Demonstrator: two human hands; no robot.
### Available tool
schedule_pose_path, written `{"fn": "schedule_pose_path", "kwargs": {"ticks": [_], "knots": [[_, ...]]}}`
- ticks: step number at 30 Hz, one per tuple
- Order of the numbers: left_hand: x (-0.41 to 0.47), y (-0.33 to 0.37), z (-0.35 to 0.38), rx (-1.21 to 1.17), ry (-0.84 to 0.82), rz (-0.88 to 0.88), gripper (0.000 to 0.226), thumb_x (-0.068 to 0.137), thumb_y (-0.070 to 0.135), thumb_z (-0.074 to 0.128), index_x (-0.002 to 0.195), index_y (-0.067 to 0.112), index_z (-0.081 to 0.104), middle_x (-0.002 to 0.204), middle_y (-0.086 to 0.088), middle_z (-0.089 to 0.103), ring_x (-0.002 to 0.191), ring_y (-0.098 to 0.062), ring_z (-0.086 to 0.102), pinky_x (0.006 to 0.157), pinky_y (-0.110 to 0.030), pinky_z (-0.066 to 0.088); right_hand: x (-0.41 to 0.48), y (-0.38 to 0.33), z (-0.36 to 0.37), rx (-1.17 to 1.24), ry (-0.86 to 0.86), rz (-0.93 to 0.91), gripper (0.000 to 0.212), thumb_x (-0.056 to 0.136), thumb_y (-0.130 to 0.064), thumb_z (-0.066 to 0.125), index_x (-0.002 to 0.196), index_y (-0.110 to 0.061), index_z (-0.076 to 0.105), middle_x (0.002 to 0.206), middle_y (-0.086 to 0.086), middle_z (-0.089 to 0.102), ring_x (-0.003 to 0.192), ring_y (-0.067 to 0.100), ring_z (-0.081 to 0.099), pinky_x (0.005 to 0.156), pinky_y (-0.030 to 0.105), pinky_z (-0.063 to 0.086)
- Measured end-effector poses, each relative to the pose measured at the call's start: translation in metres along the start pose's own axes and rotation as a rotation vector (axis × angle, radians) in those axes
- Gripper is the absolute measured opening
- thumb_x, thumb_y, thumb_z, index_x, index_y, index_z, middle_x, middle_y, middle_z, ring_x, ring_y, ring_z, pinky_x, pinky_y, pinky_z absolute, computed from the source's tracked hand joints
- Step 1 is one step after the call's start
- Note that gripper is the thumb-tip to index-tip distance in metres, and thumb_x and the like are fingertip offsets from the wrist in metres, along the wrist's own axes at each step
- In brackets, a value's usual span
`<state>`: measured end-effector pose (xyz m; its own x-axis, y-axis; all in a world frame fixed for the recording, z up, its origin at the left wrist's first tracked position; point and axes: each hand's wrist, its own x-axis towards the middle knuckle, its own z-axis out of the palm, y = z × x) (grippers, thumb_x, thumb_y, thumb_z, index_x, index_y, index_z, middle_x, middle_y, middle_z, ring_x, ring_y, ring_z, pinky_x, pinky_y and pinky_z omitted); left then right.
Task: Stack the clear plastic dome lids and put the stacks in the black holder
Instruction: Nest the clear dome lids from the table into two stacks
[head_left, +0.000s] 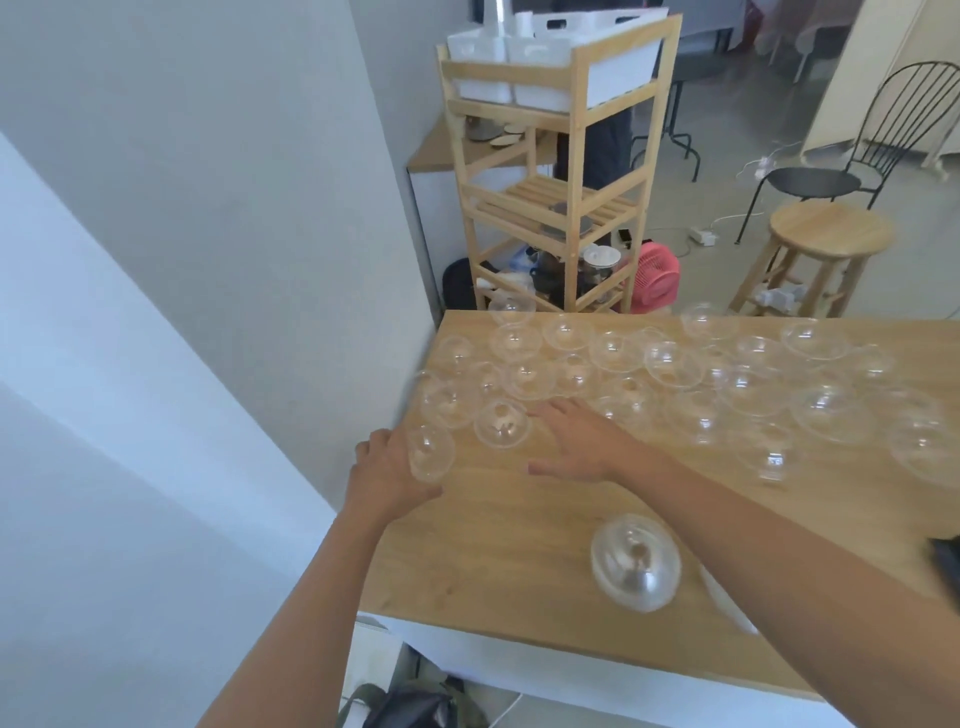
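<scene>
Several clear plastic dome lids (670, 364) lie scattered over the far half of the wooden table (509, 525). My left hand (387, 470) holds one clear dome lid (430, 452) at the table's left edge, fingers curled round it. My right hand (576, 441) hovers flat over the table with straight fingers, just right of a loose lid (503, 423), holding nothing. A stack of dome lids (635, 561) lies nearer to me in the middle. A dark object (946, 564) shows at the right edge; I cannot tell whether it is the black holder.
A grey wall runs along the table's left side. Behind the table stand a wooden shelf unit (561, 171) with white bins, a pink fan (658, 278), a wooden stool (826, 244) and a black chair (883, 150). A bag (415, 704) lies on the floor below the table's near edge.
</scene>
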<state>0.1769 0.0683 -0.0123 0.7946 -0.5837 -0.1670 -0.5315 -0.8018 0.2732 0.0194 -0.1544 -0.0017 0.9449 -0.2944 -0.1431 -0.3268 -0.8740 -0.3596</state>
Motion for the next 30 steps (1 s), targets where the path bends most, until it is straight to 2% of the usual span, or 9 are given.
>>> {"fn": "schedule_pose_path", "kwargs": {"ticks": [7,11,14,17,19,20,24,28,30], "knots": [[0.044,-0.011,0.004,0.029,-0.053,0.099,0.097,0.067,0.049,0.080,0.143,0.016,0.030,0.138,-0.007,0.037,0.126,-0.029,0.034,0.093,-0.037,0.043,0.063,-0.025,0.020,-0.021,-0.003,0.068,0.091,0.084,-0.052,0.071,0.154,-0.016,0.025,0.159,0.006,0.025,0.146,0.026,0.019,0.115,0.041,0.029],[0.063,-0.012,0.004,0.055,-0.092,0.132,0.107,0.064,0.051,0.079,0.148,0.017,0.022,0.139,-0.006,0.036,0.125,-0.029,0.034,0.092,-0.038,0.044,0.089,-0.031,0.031,-0.042,-0.028,0.084,0.093,0.085,-0.048,0.071,0.155,-0.012,0.022,0.160,0.006,0.022,0.148,0.025,0.014,0.117,0.039,0.026],[0.073,-0.012,0.003,0.115,-0.140,0.153,0.099,0.064,0.050,0.080,0.143,0.018,0.029,0.139,-0.006,0.036,0.126,-0.029,0.034,0.093,-0.039,0.043,0.101,-0.034,0.036,-0.080,-0.061,0.119,0.095,0.085,-0.045,0.072,0.155,-0.010,0.019,0.159,0.008,0.024,0.146,0.027,0.018,0.116,0.040,0.030],[0.079,-0.014,0.003,0.137,-0.224,0.170,0.087,0.066,0.044,0.081,0.137,0.024,0.035,0.141,-0.005,0.036,0.127,-0.029,0.034,0.094,-0.042,0.044,0.107,-0.036,0.042,-0.142,-0.069,0.145,0.086,0.081,-0.046,0.074,0.148,-0.009,0.033,0.150,0.010,0.034,0.137,0.028,0.031,0.109,0.041,0.038],[0.081,-0.016,0.004,0.171,-0.271,0.197,0.089,0.068,0.043,0.080,0.142,0.027,0.032,0.143,-0.006,0.036,0.130,-0.029,0.033,0.094,-0.043,0.046,0.108,-0.036,0.045,-0.184,-0.068,0.145,0.073,0.077,-0.049,0.076,0.134,-0.012,0.048,0.140,0.009,0.041,0.129,0.027,0.036,0.103,0.040,0.043],[0.081,-0.016,0.004,0.201,-0.286,0.211,0.092,0.068,0.043,0.080,0.144,0.028,0.029,0.143,-0.006,0.036,0.131,-0.030,0.033,0.095,-0.043,0.045,0.108,-0.036,0.046,-0.191,-0.073,0.148,0.073,0.075,-0.049,0.077,0.132,-0.014,0.049,0.137,0.009,0.042,0.127,0.026,0.037,0.101,0.039,0.043],[0.080,-0.014,0.005,0.295,-0.294,0.228,0.092,0.069,0.039,0.081,0.144,0.030,0.029,0.141,-0.007,0.037,0.129,-0.032,0.037,0.096,-0.045,0.042,0.106,-0.035,0.051,-0.137,-0.132,0.184,0.092,0.070,-0.045,0.084,0.144,-0.021,0.036,0.140,0.009,0.040,0.131,0.029,0.035,0.103,0.043,0.042],[0.079,-0.010,0.003,0.196,-0.332,0.251,0.104,0.069,0.033,0.084,0.150,0.040,0.020,0.144,-0.008,0.033,0.130,-0.032,0.038,0.098,-0.044,0.046,0.101,-0.034,0.059,-0.057,-0.151,0.178,0.092,0.068,-0.033,0.088,0.141,-0.024,0.032,0.138,0.010,0.040,0.129,0.030,0.039,0.098,0.041,0.043],[0.078,-0.007,0.000,0.113,-0.317,0.264,0.100,0.068,0.034,0.083,0.148,0.041,0.023,0.142,-0.007,0.034,0.124,-0.029,0.045,0.095,-0.041,0.048,0.099,-0.033,0.065,-0.067,-0.148,0.157,0.092,0.068,-0.031,0.089,0.140,-0.022,0.032,0.137,0.012,0.042,0.126,0.031,0.042,0.098,0.041,0.044]]}}
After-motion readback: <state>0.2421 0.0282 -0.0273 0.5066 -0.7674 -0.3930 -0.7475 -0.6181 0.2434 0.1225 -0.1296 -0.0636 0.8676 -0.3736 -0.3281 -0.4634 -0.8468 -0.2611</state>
